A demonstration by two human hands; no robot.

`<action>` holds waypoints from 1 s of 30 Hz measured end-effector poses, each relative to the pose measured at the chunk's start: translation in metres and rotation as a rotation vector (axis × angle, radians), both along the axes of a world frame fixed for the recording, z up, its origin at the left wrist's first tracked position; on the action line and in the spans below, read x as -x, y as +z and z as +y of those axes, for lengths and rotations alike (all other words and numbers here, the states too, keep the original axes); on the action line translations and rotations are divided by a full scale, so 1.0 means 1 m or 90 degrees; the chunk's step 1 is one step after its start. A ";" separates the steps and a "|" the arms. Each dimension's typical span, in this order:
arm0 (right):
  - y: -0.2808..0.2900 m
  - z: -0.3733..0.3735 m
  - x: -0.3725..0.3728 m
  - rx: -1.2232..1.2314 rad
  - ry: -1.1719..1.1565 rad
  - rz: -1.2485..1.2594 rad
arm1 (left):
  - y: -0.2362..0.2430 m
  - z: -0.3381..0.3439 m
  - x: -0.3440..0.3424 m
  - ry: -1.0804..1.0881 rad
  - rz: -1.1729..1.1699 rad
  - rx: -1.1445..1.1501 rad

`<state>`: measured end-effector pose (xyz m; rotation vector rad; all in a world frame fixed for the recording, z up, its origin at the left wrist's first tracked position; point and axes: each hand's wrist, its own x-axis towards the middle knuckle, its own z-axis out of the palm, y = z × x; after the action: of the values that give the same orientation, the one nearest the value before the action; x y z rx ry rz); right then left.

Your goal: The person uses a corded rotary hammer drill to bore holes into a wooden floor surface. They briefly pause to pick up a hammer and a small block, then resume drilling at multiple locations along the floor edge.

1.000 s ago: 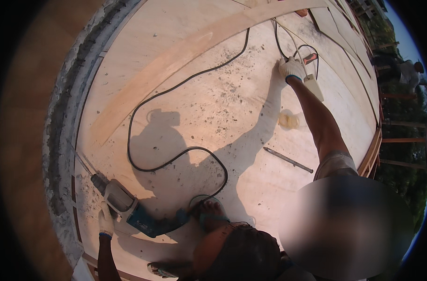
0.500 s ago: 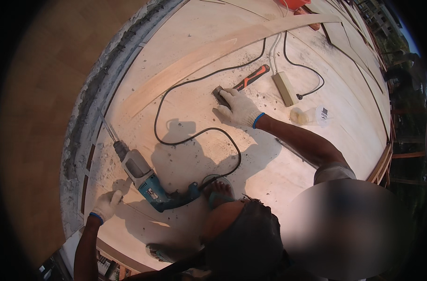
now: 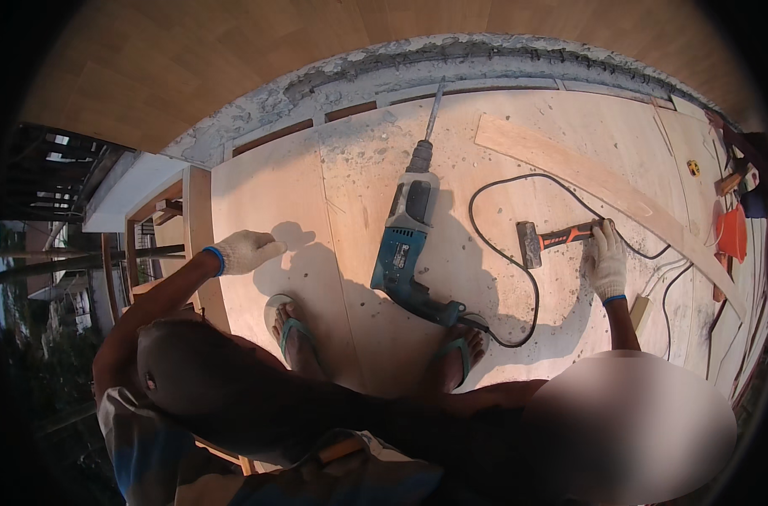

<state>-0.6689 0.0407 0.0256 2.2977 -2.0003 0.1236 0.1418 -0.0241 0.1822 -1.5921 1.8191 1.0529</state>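
Grip of right hand (image 3: 605, 258): closed on orange-and-black handle of hammer (image 3: 546, 239), head resting on plywood floor (image 3: 350, 185); half a second earlier, flat near the tool, not yet on it. Left hand (image 3: 246, 250): loosely curled, empty, now lifted off blue rotary drill (image 3: 408, 244) lying between both hands. Black cord (image 3: 519, 253) looped just beside hammer; loose board (image 3: 595, 181) beyond; open floor edge (image 3: 200, 244) under left hand.

Gloved right hand (image 3: 605, 258) closed, left hand (image 3: 245, 250) free

Plywood floor (image 3: 274, 194): drill (image 3: 407, 244), hammer (image 3: 546, 239), plank (image 3: 603, 181)
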 end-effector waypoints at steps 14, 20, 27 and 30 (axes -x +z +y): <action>0.071 0.004 -0.017 -0.327 -0.005 0.046 | -0.131 0.038 0.231 0.295 0.305 0.321; 0.108 0.072 -0.096 -0.381 -0.268 -0.235 | -0.154 0.037 0.229 0.288 0.408 0.381; 0.170 0.008 -0.231 -0.402 -0.323 -0.706 | -0.155 -0.003 0.238 0.029 0.565 0.291; 0.182 -0.067 -0.308 -0.353 -0.186 -0.675 | -0.143 -0.029 0.248 -0.079 0.587 0.207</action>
<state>-0.3613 -0.0263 0.2073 2.4337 -3.1658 1.0865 -0.1061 -0.0529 0.0396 -1.1902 2.7536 1.6648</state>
